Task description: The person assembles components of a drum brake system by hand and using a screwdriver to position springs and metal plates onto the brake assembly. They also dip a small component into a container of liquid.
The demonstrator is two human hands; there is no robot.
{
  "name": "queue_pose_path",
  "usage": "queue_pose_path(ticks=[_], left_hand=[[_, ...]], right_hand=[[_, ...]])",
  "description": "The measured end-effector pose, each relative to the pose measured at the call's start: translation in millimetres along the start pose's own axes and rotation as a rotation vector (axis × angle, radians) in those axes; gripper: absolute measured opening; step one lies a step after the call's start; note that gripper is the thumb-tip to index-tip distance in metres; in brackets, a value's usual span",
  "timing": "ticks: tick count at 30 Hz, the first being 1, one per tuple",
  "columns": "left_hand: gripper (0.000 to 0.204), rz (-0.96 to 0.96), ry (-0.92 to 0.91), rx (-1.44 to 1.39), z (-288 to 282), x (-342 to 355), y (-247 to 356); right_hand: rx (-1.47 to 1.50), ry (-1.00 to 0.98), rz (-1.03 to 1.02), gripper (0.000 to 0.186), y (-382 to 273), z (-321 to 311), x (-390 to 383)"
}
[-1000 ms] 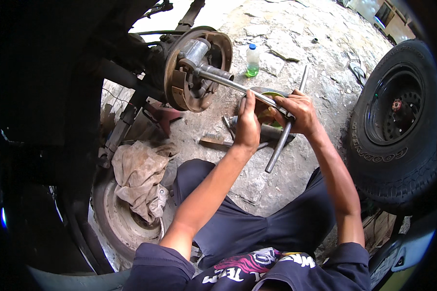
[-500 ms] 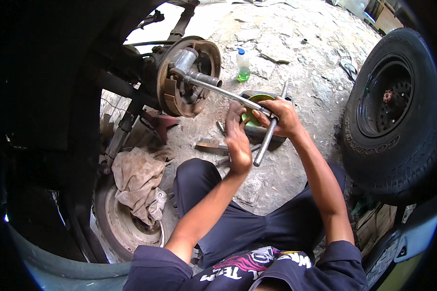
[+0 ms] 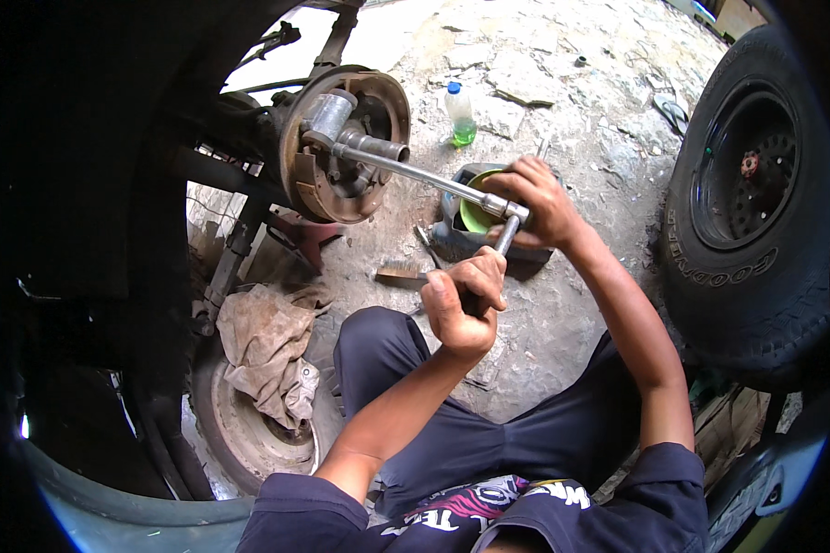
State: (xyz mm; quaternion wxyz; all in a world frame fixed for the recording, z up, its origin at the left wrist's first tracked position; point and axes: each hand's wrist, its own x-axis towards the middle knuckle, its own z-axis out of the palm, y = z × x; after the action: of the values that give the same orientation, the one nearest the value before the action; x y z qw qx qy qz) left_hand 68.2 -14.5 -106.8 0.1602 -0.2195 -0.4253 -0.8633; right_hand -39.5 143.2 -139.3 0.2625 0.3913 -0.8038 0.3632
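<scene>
My left hand [image 3: 466,300] is fisted tight around the lower end of the wrench's cross handle [image 3: 504,237], and my right hand [image 3: 539,198] wraps its upper end, where the long steel bar [image 3: 424,175] meets it. The bar's socket [image 3: 327,115] sits on the rusty brake hub [image 3: 341,143], up by the dark wheel arch. A green-filled bowl [image 3: 475,212] rests on the stony ground just under my right hand, with a wire brush [image 3: 401,274] beside my left.

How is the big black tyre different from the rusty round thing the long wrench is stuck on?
The black tyre stands free on the ground at the right, off the vehicle; the rusty brake hub is mounted on the axle. The tyre is black rubber on a dark rim; the hub is bare, brown, rusty metal. Nothing touches the tyre; the wrench sits on the hub, held by the left hand and right hand. Both are round.
</scene>
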Motion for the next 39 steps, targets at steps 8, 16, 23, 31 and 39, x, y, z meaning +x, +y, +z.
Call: queue_pose_path(ticks=[8, 16, 23, 31, 39], left_hand=[[0.07, 0.007, -0.063, 0.071, 14, 10, -1], [0.078, 0.155, -0.062, 0.075, 22, 25, 0], [0.073, 0.055, -0.074, 0.168, 29, 34, 0], [0.029, 0.121, -0.222, 0.346, 40, 60, 5], [0.03, 0.099, -0.091, 0.393, 45, 49, -8]], right_hand=[[-0.071, 0.238, 0.081, 0.054, 23, 29, -7], [-0.059, 0.495, 0.233, 0.05, 5, 57, -9], [-0.06, 0.624, 0.297, 0.045, -5, 79, -28], [0.079, 0.636, 0.537, 0.035, -26, 86, -24], [0.009, 0.779, 0.408, 0.033, -22, 93, -23]])
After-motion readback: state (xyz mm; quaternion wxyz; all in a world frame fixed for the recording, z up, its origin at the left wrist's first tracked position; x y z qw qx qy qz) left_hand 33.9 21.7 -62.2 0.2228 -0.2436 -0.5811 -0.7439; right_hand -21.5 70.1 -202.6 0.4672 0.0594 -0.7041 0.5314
